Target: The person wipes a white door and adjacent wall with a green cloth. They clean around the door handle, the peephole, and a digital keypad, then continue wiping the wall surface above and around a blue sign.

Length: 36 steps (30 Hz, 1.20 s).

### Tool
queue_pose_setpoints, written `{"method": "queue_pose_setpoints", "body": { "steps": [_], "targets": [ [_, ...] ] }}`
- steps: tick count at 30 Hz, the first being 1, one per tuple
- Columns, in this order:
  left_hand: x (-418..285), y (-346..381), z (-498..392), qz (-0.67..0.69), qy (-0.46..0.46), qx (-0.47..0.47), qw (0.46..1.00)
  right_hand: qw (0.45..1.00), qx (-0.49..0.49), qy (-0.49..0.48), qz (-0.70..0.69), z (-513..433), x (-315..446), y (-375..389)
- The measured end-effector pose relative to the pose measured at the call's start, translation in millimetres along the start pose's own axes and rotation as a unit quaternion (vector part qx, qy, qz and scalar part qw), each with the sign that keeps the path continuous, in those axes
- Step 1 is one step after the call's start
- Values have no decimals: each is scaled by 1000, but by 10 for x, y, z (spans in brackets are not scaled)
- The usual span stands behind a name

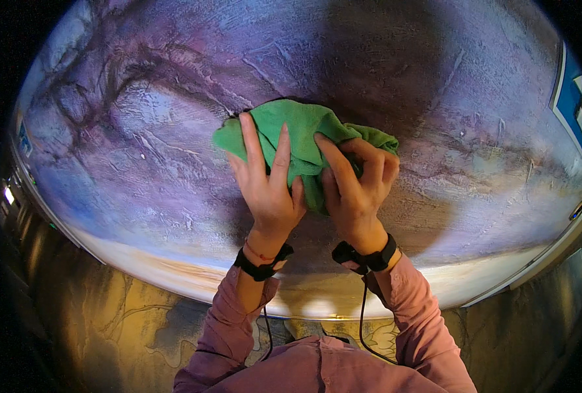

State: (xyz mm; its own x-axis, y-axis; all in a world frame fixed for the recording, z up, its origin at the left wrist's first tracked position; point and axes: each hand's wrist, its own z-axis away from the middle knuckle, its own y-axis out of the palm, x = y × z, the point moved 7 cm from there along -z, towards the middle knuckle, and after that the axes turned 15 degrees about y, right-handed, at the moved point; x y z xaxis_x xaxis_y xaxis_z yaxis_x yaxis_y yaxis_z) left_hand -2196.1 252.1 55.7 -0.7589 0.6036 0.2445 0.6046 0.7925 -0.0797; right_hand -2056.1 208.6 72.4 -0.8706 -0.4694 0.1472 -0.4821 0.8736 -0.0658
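Note:
A crumpled green cloth (296, 127) lies against a textured wall (183, 196) painted purple, blue and brown. The spread fingers of my left hand (269, 182) press on the cloth's left part. Bent fingers of my right hand (359, 182) grip its right part, where the fabric is bunched in folds. Some fingertips of the right hand are hidden in the folds. Both wrists wear black straps, with thin cables hanging from them.
A blue framed panel (573, 103) bearing writing is mounted at the far right. A small round fitting (577, 210) sits low on the right. The wall's pale lower edge (173, 275) meets a patterned brown and yellow floor (124, 324).

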Motion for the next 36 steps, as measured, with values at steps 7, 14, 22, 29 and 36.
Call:
{"method": "queue_pose_setpoints", "body": {
  "steps": [7,14,22,29,36],
  "targets": [
    [-279,35,630,18,17,30,999,997,75,-24,7,582,10,57],
    [-209,36,336,5,40,15,999,997,40,-57,12,298,-2,34],
    [105,-187,-1203,-73,52,-30,996,986,-140,-87,-10,-1297,152,-89],
    [-22,-134,-826,10,51,-10,999,995,-51,-86,4,-858,211,-78],
    [26,-149,-897,-13,78,-29,996,993,-26,-116,-1,-864,249,-78]
  ]
}}
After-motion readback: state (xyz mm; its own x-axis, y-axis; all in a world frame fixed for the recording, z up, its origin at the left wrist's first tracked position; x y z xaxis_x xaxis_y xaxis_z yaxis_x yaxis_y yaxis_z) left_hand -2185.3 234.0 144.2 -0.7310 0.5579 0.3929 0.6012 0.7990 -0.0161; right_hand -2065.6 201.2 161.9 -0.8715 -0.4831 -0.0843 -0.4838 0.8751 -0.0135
